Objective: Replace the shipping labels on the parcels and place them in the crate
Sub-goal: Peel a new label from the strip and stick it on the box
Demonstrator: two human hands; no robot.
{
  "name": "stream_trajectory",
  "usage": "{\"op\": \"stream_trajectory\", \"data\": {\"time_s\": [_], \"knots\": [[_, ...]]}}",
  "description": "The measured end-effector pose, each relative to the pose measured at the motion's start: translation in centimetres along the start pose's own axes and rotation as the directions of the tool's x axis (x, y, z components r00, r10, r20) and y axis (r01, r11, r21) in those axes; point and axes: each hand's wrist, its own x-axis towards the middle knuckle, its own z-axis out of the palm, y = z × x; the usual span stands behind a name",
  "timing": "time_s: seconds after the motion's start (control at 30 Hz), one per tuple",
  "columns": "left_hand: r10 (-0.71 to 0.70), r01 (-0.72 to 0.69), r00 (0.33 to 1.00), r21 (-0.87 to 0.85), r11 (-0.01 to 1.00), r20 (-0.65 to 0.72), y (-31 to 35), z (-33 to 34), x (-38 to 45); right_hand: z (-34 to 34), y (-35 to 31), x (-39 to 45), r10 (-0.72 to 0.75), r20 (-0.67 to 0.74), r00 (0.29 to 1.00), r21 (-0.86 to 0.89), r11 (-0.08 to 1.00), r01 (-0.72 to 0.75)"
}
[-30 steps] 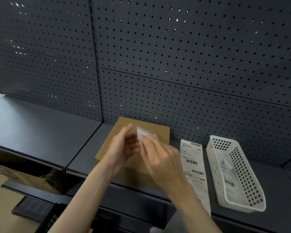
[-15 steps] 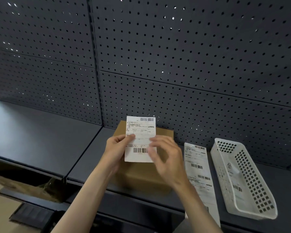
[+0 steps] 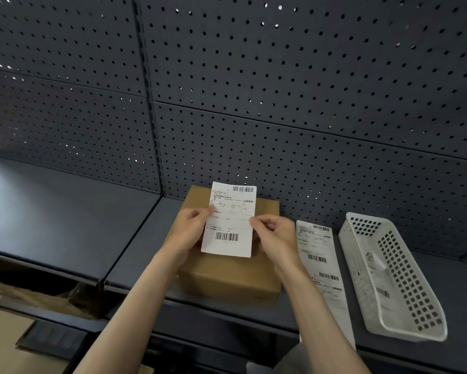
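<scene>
Dark pegboard (image 3: 307, 76) behind; grey shelf (image 3: 65, 225) below. Brown parcel (image 3: 227, 276) resting there, beside white basket (image 3: 394, 279) and label strip (image 3: 321, 265). Held above parcel: shipping label (image 3: 229, 220), edges pinched by left hand (image 3: 189, 233) and right hand (image 3: 275, 236).

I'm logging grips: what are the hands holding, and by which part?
Both hold one white barcoded shipping label: the left hand pinches its left edge, the right hand its right edge.

One head-worn camera looks forward and down, close over the shelf (image 3: 65, 217), facing the pegboard wall (image 3: 307, 90).
</scene>
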Motion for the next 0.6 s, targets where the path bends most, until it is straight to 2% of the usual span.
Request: {"op": "stream_trajectory", "data": {"time_s": [0.1,0.2,0.33,0.4,0.47,0.6], "knots": [[0.136,-0.140,0.990,0.193,0.971,0.033,-0.2,0.2,0.5,0.3,0.6,0.1,-0.003,-0.036,0.999,0.007,1.000,0.003],[0.189,-0.183,0.982,0.268,0.946,0.003,0.3,1.0,0.4,0.6,1.0,0.2,0.007,-0.053,0.999,0.038,0.999,-0.005],[0.216,-0.185,0.972,0.262,0.947,-0.097,0.0,0.7,0.6,0.2,1.5,0.5,-0.005,-0.104,0.995,0.024,1.000,0.008],[0.199,-0.177,0.970,0.155,0.972,-0.140,-0.2,0.1,0.9,-0.3,1.6,0.9,0.007,-0.096,0.995,0.003,1.000,-0.007],[0.171,-0.160,0.974,0.085,0.984,-0.150,-0.4,-0.4,1.0,-0.5,1.5,1.0,0.031,-0.066,0.997,-0.034,0.999,-0.033],[0.128,-0.117,0.983,0.089,0.989,-0.129,-0.5,-0.2,1.2,-0.6,1.3,0.9,0.052,-0.017,0.999,-0.018,0.998,-0.052]]}}
